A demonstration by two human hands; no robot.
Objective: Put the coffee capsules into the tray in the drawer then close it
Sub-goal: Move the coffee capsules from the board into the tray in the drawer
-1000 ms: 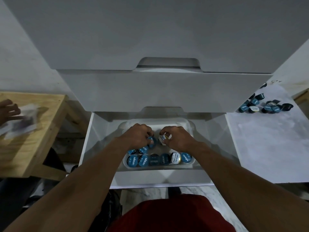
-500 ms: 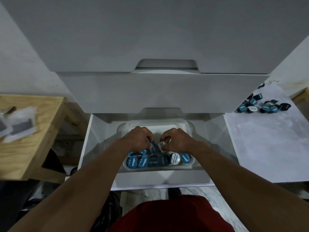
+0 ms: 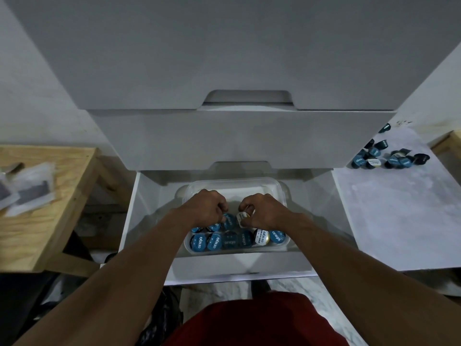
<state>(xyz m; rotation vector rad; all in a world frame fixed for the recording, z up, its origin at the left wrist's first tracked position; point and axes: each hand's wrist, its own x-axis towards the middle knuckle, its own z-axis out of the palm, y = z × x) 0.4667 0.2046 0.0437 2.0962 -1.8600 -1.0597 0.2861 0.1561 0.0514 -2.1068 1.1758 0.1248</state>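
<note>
Centrally, left hand (image 3: pixel 205 208) pinches a blue capsule (image 3: pixel 229 220), right hand (image 3: pixel 265 211) a white-lidded capsule (image 3: pixel 244 217) (bare tray (image 3: pixel 239 194) floor lies just up-frame of both)

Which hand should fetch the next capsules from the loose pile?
Likely right: the pile of blue-lidded coffee capsules lies on the white counter, on the side of the right hand; the left hand would have to cross the clear plastic tray.

Blue capsules (image 3: pixel 214 242) in tray (image 3: pixel 279 189) (drawer (image 3: pixel 149 196) open)

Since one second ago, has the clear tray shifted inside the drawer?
No. The clear tray still sits just behind the drawer front, centred as before.
</note>
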